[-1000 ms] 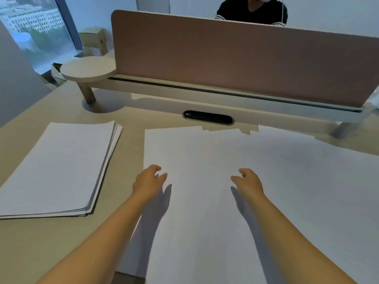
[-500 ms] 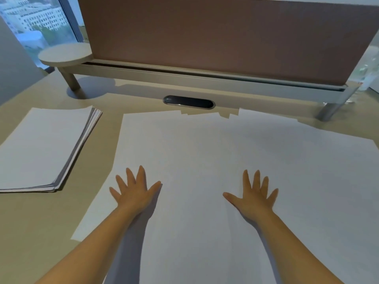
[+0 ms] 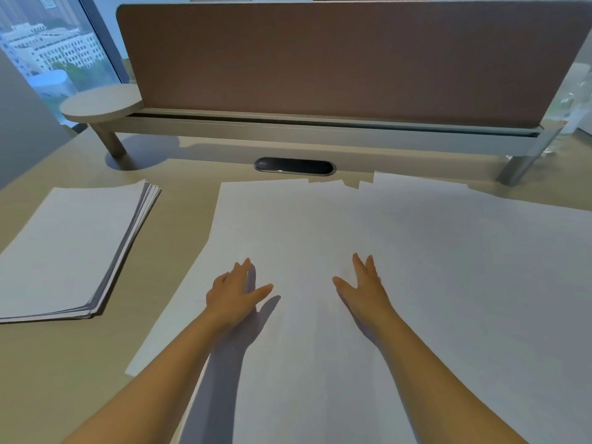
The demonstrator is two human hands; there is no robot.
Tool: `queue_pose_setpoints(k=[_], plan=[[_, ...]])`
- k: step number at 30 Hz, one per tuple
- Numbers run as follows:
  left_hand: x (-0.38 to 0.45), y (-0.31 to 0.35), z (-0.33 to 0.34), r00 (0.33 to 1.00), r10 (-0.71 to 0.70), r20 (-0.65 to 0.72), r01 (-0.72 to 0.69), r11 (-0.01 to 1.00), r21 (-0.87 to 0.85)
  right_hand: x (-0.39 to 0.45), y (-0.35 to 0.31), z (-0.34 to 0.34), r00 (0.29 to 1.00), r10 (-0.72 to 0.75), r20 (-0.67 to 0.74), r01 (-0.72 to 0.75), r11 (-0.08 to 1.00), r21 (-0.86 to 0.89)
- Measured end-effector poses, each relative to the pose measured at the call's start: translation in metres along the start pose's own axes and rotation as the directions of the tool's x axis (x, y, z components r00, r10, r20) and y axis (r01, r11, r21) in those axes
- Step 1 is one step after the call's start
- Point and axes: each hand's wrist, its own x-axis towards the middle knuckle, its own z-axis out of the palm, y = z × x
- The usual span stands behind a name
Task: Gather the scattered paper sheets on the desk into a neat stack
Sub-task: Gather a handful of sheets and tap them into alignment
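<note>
Beige, smooth surface (image 3: 80,363) runs under a brown fabric divider (image 3: 320,59), carrying overlapping white scattered sheets (image 3: 448,267) cut off right and below, edges hard to separate. A squared stack (image 3: 64,245) lies left, apart. Left hand (image 3: 232,293) and right hand (image 3: 365,290) lie over the sheets, fingers straight, gripping nothing.

Both hands' fingers (image 3: 368,267) closer together, no longer splayed.

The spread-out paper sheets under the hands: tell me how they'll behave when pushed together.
The spread sheets look thin and flat, so they will probably slide easily over the desk and each other. Their staggered far edges suggest uneven shifting. Lifted, they would likely droop.
</note>
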Motion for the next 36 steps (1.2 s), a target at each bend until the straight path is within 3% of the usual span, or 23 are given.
queue_pose_setpoints(k=[1,2,5,7,10,13,15,17,18,20,22,24,28,31,33,36], plan=[[0.002,-0.001,-0.002,0.999,-0.007,-0.035,0.006,1.000,-0.029,-0.001,0.001,-0.004,0.999,-0.017,-0.050,0.018,0.999,0.031],[0.003,-0.003,-0.003,0.996,-0.025,-0.081,0.023,0.999,-0.023,-0.001,0.003,-0.010,0.992,-0.021,-0.122,0.015,0.998,-0.053],[0.004,-0.006,0.001,0.991,-0.090,-0.094,0.101,0.988,0.114,-0.004,0.024,-0.033,0.962,0.055,-0.266,-0.182,0.856,-0.484],[0.002,-0.006,0.012,0.997,-0.078,-0.026,0.081,0.982,0.171,-0.011,0.038,-0.041,0.963,0.156,-0.219,-0.256,0.778,-0.573],[0.000,0.000,0.024,1.000,-0.026,0.005,0.025,0.975,0.223,-0.013,0.041,-0.034,0.987,0.148,-0.070,-0.159,0.759,-0.631],[0.003,0.009,0.025,0.999,-0.022,0.032,0.014,0.972,0.234,-0.012,0.029,-0.019,0.996,0.066,0.064,-0.015,0.801,-0.598],[0.003,0.013,0.023,0.999,-0.023,0.036,0.014,0.977,0.215,-0.014,0.022,-0.013,0.991,-0.002,0.131,0.055,0.913,-0.404],[0.003,0.014,0.019,1.000,-0.028,0.009,0.026,0.982,0.189,-0.017,0.017,-0.017,0.998,-0.026,0.053,0.032,0.993,-0.110],[0.001,0.015,0.016,0.999,-0.048,-0.024,0.052,0.984,0.168,-0.016,0.018,-0.024,0.999,-0.017,-0.044,0.013,0.996,-0.089],[-0.003,0.018,0.013,0.987,-0.119,-0.110,0.134,0.982,0.135,-0.015,0.025,-0.039,0.973,0.049,-0.226,-0.135,0.914,-0.383],[-0.009,0.025,0.014,0.972,-0.181,-0.147,0.197,0.975,0.104,-0.019,0.036,-0.052,0.945,0.179,-0.274,-0.305,0.784,-0.541],[-0.012,0.032,0.018,0.969,-0.209,-0.134,0.219,0.973,0.067,-0.025,0.044,-0.055,0.943,0.248,-0.223,-0.332,0.764,-0.554],[-0.013,0.042,0.023,0.974,-0.205,-0.097,0.204,0.979,-0.024,-0.031,0.037,-0.048,0.979,0.130,-0.159,-0.199,0.791,-0.579],[-0.016,0.047,0.021,0.980,-0.185,-0.067,0.178,0.979,-0.098,-0.030,0.031,-0.045,0.977,0.071,-0.202,-0.145,0.915,-0.377],[-0.019,0.046,0.018,0.972,-0.220,-0.079,0.213,0.973,-0.094,-0.031,0.032,-0.048,0.943,0.117,-0.313,-0.224,0.916,-0.332],[-0.022,0.039,0.014,0.960,-0.264,-0.092,0.248,0.956,-0.156,-0.036,0.031,-0.053,0.891,0.251,-0.378,-0.402,0.823,-0.401]])
